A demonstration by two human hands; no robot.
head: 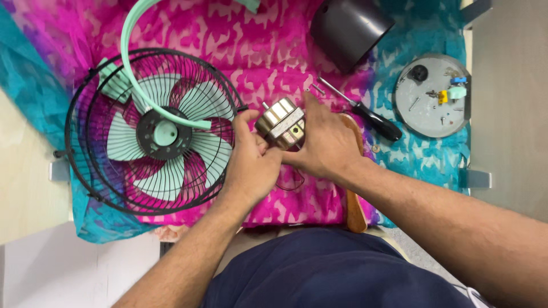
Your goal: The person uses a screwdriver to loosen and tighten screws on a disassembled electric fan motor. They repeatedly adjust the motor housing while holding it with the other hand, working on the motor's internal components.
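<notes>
Left hand (251,162): fingers curled close, thumb up along the left side of the motor (281,122), gripping it.
Right hand (325,142): fingers bent narrow around the motor's right side and back, touching it; fingertips hidden behind the motor.
Motor: centre of the frame, held just above the cloth (257,45) between both hands; small metal drum, silvery-gold, with a brighter band round its middle and a short shaft poking out at its upper left.
Wires (291,181): thin dark loops below the motor, partly under the right hand; where they end cannot be made out.
Fan (151,131): left of the frame, black wire cage lying flat, pale green blades and a black hub inside; a mint-green ring arcs over it and is cut off at the top edge.
Screwdriver (365,114): right of the hands, thin steel shank, glossy black handle.
Cylinder (349,28): top centre-right, smooth dark plastic, top cut off.
Disc (432,96): right of the frame, grey round plate with small coloured parts, too small to tell apart.
Screws (317,88): tiny, by the screwdriver tip.
Cloth: pink and teal patterned, crumpled.
Wooden piece (355,211): mostly hidden under the right forearm.
</notes>
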